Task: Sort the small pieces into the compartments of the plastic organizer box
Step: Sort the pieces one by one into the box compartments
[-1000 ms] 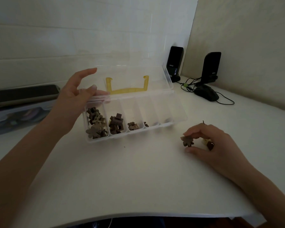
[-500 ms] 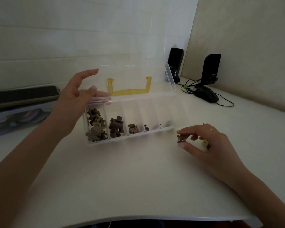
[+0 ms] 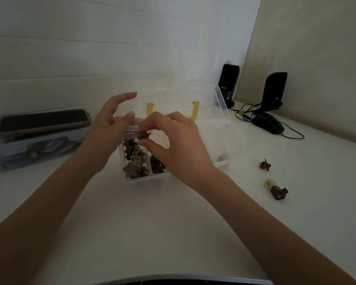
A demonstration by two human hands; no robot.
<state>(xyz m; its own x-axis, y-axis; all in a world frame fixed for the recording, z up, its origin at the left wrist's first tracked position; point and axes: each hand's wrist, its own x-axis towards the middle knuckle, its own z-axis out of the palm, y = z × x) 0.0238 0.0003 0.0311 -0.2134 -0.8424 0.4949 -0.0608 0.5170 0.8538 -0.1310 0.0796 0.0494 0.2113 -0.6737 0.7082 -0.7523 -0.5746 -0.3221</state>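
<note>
Hands meet over the clear plastic organizer box (image 3: 221, 161) on the white table (image 3: 173, 233). The right hand (image 3: 173, 145) pinches a small dark brown piece (image 3: 143, 135) between thumb and fingertips, right above the far end of the leftmost compartment. The left hand (image 3: 109, 134) rests against the box's left back corner, its thumb touching the rim there, with the fingers loose and spread and nothing gripped. The leftmost compartment holds a pile of brown and tan flower-shaped pieces (image 3: 135, 161). The next compartment holds dark brown pieces (image 3: 155, 167), partly hidden by the right hand. The box lid (image 3: 222, 99) stands open at the back, with a yellow handle (image 3: 194, 112) showing through it. To the right of the box, three loose pieces lie on the table: a dark brown one (image 3: 265, 165) nearer the box, and a pale yellow one (image 3: 270, 183) touching another brown one (image 3: 278, 192) closer to the table edge. Two black speakers (image 3: 272, 91) and a black mouse (image 3: 268, 125) sit in the far right corner. A dark phone (image 3: 43, 120) lies on another clear box (image 3: 29, 149) at the left.
</note>
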